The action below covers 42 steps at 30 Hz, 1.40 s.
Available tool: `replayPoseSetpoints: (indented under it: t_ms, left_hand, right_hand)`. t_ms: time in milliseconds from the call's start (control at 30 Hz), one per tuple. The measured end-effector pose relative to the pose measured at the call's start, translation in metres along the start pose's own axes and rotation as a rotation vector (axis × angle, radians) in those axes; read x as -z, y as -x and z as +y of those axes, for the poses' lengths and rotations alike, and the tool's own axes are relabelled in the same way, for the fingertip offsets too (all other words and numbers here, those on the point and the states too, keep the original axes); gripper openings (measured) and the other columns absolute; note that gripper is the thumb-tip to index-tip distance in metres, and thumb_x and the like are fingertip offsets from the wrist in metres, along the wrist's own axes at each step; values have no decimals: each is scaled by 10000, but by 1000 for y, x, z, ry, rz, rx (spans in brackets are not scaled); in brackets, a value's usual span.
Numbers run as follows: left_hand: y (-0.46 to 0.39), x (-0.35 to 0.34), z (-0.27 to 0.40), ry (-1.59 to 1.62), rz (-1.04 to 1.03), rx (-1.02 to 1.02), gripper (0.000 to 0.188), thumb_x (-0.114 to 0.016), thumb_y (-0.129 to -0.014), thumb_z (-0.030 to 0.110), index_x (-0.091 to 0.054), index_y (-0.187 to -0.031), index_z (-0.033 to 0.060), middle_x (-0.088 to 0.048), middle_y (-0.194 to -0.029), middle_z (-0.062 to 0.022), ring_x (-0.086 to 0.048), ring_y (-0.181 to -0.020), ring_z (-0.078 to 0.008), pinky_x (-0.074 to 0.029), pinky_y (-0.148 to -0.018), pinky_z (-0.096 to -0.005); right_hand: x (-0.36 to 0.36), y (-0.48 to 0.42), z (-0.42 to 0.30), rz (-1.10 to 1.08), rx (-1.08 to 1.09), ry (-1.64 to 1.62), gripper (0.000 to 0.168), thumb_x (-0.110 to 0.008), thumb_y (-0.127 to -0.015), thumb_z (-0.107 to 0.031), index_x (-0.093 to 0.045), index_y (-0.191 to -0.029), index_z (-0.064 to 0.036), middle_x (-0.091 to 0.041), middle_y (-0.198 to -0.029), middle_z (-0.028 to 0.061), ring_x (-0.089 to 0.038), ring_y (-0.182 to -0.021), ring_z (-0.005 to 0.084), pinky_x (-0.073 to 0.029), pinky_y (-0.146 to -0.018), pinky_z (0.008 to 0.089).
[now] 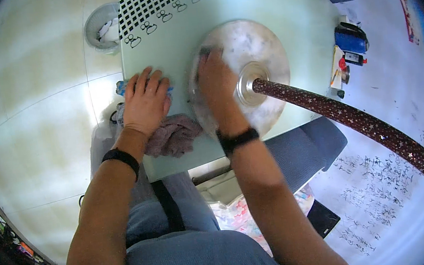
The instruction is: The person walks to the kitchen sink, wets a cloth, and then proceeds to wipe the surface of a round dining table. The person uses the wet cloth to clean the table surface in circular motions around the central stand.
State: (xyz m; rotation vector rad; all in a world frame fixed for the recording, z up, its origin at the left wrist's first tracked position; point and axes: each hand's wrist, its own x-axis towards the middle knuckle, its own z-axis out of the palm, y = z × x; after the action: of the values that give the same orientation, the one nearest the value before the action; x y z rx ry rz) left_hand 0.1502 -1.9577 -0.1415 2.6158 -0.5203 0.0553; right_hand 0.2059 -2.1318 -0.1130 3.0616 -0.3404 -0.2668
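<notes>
A round, silvery metal base (260,41) with cloudy stains lies on the pale green glass table (161,50). From its raised collar a dark red pole (338,116) with a star pattern extends to the right rim of the view. My right hand (218,79), blurred, presses on the left part of the base. At its fingertips is a dark pad or cloth (205,51), mostly hidden. Palm down near the table's left edge, my left hand (147,98) has its fingers apart over a blue patterned item (122,88). Beside its wrist lies a crumpled brownish-mauve cloth (174,135).
A waste bin (102,30) stands on the tiled floor past the table's left edge. Dark grey chair padding (299,153) adjoins the near right edge. A blue case (350,38) and small items are at the far right, by a white surface (388,189) with brush writing.
</notes>
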Motion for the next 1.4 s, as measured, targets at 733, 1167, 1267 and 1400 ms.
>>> replayPoseSetpoints:
  t_ms: [733, 1167, 1267, 1400]
  left_hand:
    - [1, 2, 1, 25, -58, -17, 384, -597, -788, 249, -554, -1142, 104, -464, -1263, -83, -348, -1263, -276, -254, -1063, -447]
    - [3, -4, 2, 7, 64, -15, 256, -562, -792, 215, -591, -1031, 129, -509, -1195, -41, -397, -1223, -251, -278, -1030, -429]
    - [3, -2, 5, 19, 20, -6, 281, -565, -793, 215, -581, -1055, 116, -501, -1204, -53, -386, -1229, -267, -268, -1042, -434]
    - [2, 3, 3, 29, 9, -8, 331, -572, -790, 207, -565, -1102, 96, -486, -1233, -81, -380, -1236, -276, -272, -1039, -437]
  right_hand:
    - [-11, 3, -27, 175, 84, 39, 218, -594, -838, -295, -506, -886, -102, -615, -721, 141, -631, -682, 338, -494, -538, 448]
    - [-12, 109, 120, -12, -607, -41, 332, -410, -941, -368, -499, -1004, -54, -648, -801, 177, -614, -745, 407, -472, -652, 504]
    - [-32, 115, 94, 26, -488, 1, 313, -421, -933, -352, -488, -931, -46, -633, -763, 182, -610, -707, 412, -468, -648, 518]
    - [-48, 161, 121, 87, -52, 35, 249, -495, -893, -318, -486, -891, -69, -603, -688, 142, -606, -603, 344, -491, -539, 443]
